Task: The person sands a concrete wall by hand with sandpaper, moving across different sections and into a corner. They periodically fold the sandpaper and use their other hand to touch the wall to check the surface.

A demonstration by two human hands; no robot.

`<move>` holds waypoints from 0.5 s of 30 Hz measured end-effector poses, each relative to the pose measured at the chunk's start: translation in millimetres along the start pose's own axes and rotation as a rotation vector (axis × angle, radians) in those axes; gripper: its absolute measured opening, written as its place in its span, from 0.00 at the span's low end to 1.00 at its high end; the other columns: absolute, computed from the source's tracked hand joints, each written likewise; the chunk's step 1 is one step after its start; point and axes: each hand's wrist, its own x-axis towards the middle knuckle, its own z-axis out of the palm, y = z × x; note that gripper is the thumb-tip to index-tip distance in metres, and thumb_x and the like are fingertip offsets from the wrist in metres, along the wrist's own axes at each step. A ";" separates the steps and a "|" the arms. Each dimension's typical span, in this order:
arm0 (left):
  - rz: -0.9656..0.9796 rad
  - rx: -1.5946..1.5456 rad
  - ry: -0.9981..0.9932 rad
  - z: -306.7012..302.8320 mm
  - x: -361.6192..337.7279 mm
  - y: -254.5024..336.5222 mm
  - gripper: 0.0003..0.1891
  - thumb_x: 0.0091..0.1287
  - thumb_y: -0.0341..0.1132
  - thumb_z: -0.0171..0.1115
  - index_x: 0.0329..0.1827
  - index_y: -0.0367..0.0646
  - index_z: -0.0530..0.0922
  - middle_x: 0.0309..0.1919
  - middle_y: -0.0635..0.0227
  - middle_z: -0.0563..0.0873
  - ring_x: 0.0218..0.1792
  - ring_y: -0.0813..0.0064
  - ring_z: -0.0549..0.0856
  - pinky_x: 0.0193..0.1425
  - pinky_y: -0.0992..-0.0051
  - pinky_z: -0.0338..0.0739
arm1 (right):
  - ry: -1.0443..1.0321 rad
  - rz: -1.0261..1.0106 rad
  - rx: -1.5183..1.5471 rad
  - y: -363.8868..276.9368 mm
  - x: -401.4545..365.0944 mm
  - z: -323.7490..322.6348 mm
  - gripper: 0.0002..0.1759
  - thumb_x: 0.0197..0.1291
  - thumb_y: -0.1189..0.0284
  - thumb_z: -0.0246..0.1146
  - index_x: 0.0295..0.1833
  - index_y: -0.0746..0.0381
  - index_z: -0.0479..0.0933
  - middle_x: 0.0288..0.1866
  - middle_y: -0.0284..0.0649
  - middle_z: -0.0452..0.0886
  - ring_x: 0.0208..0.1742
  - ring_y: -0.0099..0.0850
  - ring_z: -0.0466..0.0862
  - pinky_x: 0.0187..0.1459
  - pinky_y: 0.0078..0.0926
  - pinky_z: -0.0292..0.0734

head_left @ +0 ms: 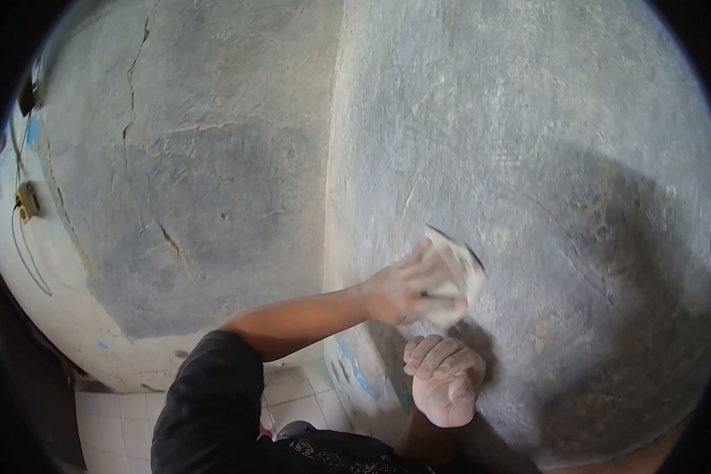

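My left hand point(411, 288) reaches across from the left and presses a sheet of sandpaper point(472, 276) to the wall. The sheet is whitish with a dark edge, and both it and the fingers are smeared by motion. Just below, my right hand point(448, 383) is held up with its fingers curled into a loose fist. Pale dust coats its fingers, and nothing shows in it. The wall point(529, 197) under the sandpaper is grey, rough plaster with scratches and patches.
An inside corner runs down beside my left hand. The adjoining wall point(213, 174) has a long crack and a small gouge. A yellowish socket box point(27, 202) with a cable hangs at far left. White floor tiles point(296, 411) show below, and flaking blue paint point(355, 379) marks the lower corner.
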 end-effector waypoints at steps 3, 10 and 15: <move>-0.060 0.126 0.230 -10.2 5.4 -68.5 0.25 0.60 0.37 0.63 0.63 0.58 0.75 0.71 0.53 0.66 0.72 0.48 0.65 0.70 0.34 0.57 | -0.021 -0.104 -0.179 11.6 16.8 -3.5 0.17 0.64 0.63 0.61 0.37 0.69 0.78 0.34 0.50 0.81 0.34 0.40 0.81 0.36 0.35 0.76; 0.340 -0.045 0.065 -24.6 27.3 -124.1 0.15 0.60 0.47 0.66 0.51 0.71 0.82 0.64 0.78 0.77 0.65 0.65 0.75 0.73 0.33 0.49 | -0.092 -0.351 -0.899 35.8 74.1 9.9 0.15 0.62 0.63 0.64 0.34 0.67 0.80 0.27 0.44 0.83 0.28 0.34 0.84 0.32 0.29 0.79; 0.333 0.143 0.337 -63.4 69.6 -159.3 0.19 0.58 0.52 0.65 0.54 0.73 0.80 0.64 0.81 0.77 0.70 0.68 0.71 0.79 0.48 0.49 | -0.454 -0.340 -1.670 39.8 128.6 54.5 0.08 0.51 0.70 0.66 0.35 0.62 0.82 0.34 0.39 0.84 0.36 0.37 0.84 0.41 0.34 0.77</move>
